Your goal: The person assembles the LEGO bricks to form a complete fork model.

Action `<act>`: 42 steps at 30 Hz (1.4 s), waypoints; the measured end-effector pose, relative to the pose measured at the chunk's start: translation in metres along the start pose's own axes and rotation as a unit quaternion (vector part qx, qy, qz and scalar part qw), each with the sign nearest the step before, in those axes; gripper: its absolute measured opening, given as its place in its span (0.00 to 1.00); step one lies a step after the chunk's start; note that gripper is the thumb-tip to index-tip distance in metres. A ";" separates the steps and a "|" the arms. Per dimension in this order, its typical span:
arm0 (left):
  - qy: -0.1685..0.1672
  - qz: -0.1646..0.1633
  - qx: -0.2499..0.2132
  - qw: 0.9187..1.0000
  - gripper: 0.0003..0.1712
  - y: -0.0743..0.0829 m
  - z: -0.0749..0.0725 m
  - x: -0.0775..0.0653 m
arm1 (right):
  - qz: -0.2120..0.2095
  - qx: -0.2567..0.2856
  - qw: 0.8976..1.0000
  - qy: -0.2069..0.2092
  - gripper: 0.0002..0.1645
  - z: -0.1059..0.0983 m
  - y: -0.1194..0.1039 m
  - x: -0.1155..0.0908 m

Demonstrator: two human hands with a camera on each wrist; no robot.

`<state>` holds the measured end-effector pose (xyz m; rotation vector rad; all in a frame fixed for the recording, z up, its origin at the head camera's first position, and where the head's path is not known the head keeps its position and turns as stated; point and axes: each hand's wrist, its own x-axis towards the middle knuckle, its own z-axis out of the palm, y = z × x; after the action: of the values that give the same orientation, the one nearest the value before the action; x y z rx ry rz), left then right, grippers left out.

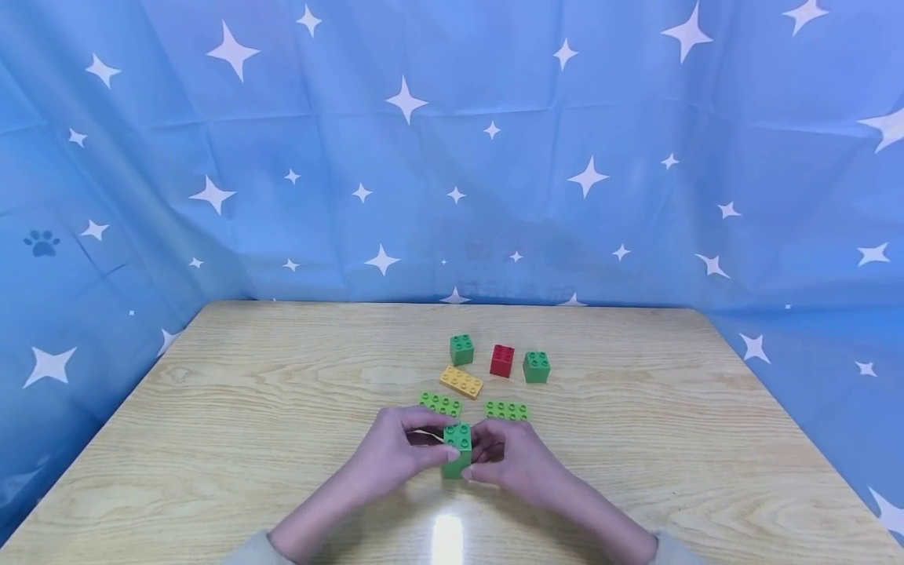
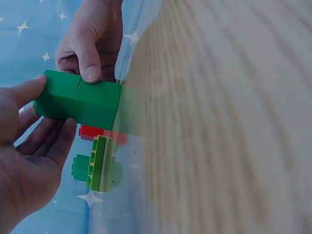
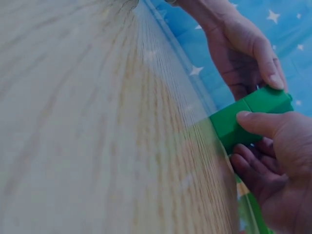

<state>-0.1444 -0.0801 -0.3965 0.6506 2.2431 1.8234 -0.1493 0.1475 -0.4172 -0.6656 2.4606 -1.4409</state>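
Note:
Two green building bricks [image 1: 455, 467] are stacked one on the other, studs up, at the middle of the table's near part. My left hand [image 1: 401, 453] pinches the upper brick [image 2: 59, 84] between thumb and fingers from the left. From the right, my right hand [image 1: 521, 463] grips the lower brick [image 3: 226, 127], thumb on its near side. A thin seam shows between the two bricks in both wrist views. Just beyond the hands lie two light green flat bricks, one on the left [image 1: 439, 403] and one on the right [image 1: 506, 410].
Farther back are a yellow flat brick [image 1: 461, 381], a red brick [image 1: 502, 360] and two green bricks, one at the left [image 1: 462, 350] and one at the right [image 1: 536, 367]. A blue star-patterned curtain [image 1: 452, 157] hangs behind the wooden table [image 1: 282, 377].

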 end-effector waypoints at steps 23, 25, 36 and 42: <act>-0.009 0.005 0.028 1.000 0.20 0.003 -0.001 0.001 | 0.000 -0.002 1.000 -0.012 0.19 -0.002 -0.005 0.000; -0.006 0.000 0.020 1.000 0.19 0.003 0.000 0.001 | 0.004 -0.002 1.000 -0.011 0.19 -0.002 -0.005 0.000; -0.025 0.011 0.054 0.998 0.25 0.003 -0.003 0.000 | -0.008 -0.013 1.000 -0.002 0.19 -0.001 -0.004 -0.001; -0.001 0.007 0.077 0.997 0.35 0.000 -0.008 -0.007 | -0.013 -0.002 1.000 0.001 0.26 0.000 -0.004 -0.005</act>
<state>-0.1418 -0.0900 -0.3953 0.6944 2.4022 1.6671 -0.1438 0.1485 -0.4137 -0.6982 2.4665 -1.4474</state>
